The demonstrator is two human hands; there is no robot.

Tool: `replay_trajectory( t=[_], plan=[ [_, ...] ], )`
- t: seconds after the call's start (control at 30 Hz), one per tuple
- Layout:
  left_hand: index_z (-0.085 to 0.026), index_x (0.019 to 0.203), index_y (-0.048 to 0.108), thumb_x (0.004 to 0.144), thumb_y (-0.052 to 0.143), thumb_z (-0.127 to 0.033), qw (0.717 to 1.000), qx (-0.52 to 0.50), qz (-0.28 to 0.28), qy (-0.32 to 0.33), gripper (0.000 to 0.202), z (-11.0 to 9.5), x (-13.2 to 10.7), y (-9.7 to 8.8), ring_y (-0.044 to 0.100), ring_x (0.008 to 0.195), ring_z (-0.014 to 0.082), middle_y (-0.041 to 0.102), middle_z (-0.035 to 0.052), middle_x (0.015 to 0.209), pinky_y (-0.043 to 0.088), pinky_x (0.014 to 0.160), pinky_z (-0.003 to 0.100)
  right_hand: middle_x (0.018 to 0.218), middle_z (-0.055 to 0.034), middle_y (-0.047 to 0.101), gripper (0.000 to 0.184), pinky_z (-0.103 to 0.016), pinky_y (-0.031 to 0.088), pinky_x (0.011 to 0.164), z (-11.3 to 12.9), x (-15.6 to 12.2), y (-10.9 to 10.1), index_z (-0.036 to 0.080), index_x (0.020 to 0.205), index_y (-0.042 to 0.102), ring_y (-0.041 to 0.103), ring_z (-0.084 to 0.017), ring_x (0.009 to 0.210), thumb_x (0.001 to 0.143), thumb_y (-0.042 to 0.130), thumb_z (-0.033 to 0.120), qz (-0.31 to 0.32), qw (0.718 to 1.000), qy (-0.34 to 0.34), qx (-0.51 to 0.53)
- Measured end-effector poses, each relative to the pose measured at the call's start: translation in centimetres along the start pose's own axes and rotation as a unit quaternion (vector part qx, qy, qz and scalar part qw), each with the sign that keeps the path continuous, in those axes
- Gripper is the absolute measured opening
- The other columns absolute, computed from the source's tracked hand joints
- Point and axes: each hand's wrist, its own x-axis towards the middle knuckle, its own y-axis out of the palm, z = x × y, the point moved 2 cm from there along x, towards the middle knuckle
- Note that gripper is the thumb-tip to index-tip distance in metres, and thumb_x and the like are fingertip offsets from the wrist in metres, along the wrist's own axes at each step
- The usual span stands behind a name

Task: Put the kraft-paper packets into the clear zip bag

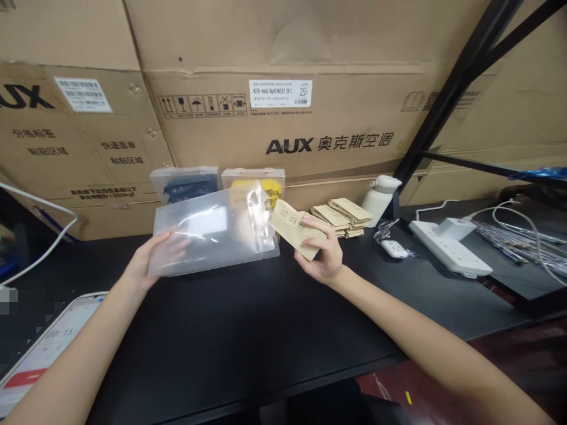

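My left hand [153,260] grips the left end of a clear frosted plastic bag [204,236], its fingers showing faintly through the film. The bag is held up over the black table, its other end pointing right. In my right hand [323,251] is a small tan paper packet [290,227] with dark print, pinched between thumb and fingers. The packet's tip is right by the bag's right end; whether they touch I cannot tell. Stacks of similar tan packets [343,213] lie just beyond my right hand.
Behind the bag stand a bin of dark blue items [188,186] and a bin of yellow items [270,188]. A white bottle [381,198], an earbud case [394,249] and a power strip [452,248] are at right. A phone [53,342] lies at left. Large cartons [212,141] wall the back.
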Motion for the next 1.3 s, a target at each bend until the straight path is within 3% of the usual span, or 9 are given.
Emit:
replay_trajectory(
  t=[0.13,0.33,0.8,0.93,1.1,1.3],
  plan=[
    [-0.020,0.106,0.069,0.080,0.068,-0.021,1.000,0.000,0.005,-0.002,0.027,0.0,0.1,-0.1,0.075,0.087,0.0176,0.078,0.0022,0.104,0.061,0.069,0.024,0.129,-0.0160,0.059,0.041,-0.051,0.055,0.095,-0.3,-0.4,0.1,0.021,0.106,0.053,0.060,-0.031,0.121,0.071,0.069,0.005,-0.019,0.999,0.025,0.004],
    [-0.018,0.106,0.069,0.083,0.065,-0.021,1.000,-0.006,0.009,-0.003,0.023,0.1,0.2,-0.3,0.074,0.086,0.0173,0.077,0.0035,0.106,0.061,0.069,0.025,0.127,-0.0136,0.060,0.038,-0.054,0.052,0.097,-0.2,-0.2,0.1,0.023,0.102,0.051,0.060,-0.031,0.122,0.072,0.065,0.004,-0.050,0.997,0.060,-0.018],
    [-0.018,0.108,0.069,0.085,0.064,-0.023,1.000,0.001,0.003,-0.004,0.024,0.1,0.2,-0.2,0.074,0.090,0.0175,0.075,0.0050,0.113,0.061,0.072,0.024,0.125,-0.0126,0.059,0.037,-0.054,0.055,0.093,-0.5,0.2,-0.4,0.024,0.100,0.051,0.061,-0.032,0.120,0.070,0.066,0.009,-0.076,0.996,0.042,-0.037],
    [-0.018,0.107,0.070,0.086,0.062,-0.020,1.000,0.001,0.002,-0.008,0.022,0.1,0.2,0.0,0.074,0.088,0.0179,0.076,0.0051,0.114,0.061,0.070,0.025,0.121,-0.0131,0.061,0.034,-0.052,0.058,0.086,-0.6,0.4,-0.7,0.024,0.099,0.050,0.066,-0.031,0.112,0.071,0.067,0.015,-0.050,0.997,0.027,-0.044],
    [-0.018,0.109,0.069,0.087,0.061,-0.021,1.000,0.006,0.013,-0.016,0.023,0.2,0.1,0.0,0.075,0.089,0.0175,0.071,0.0057,0.126,0.062,0.071,0.025,0.120,-0.0155,0.062,0.040,-0.048,0.058,0.085,-0.3,-0.1,-0.1,0.022,0.102,0.053,0.065,-0.030,0.111,0.067,0.069,0.010,-0.017,0.999,0.022,0.016],
    [-0.022,0.119,0.067,0.085,0.065,-0.026,0.997,0.049,0.061,-0.028,0.035,0.6,0.0,0.5,0.074,0.099,0.0212,0.064,0.0072,0.139,0.062,0.074,0.026,0.113,-0.0131,0.065,0.035,-0.046,0.054,0.090,-0.1,-0.6,1.1,0.021,0.104,0.055,0.065,-0.027,0.108,0.073,0.069,0.015,0.078,0.978,0.136,0.134]
  ],
)
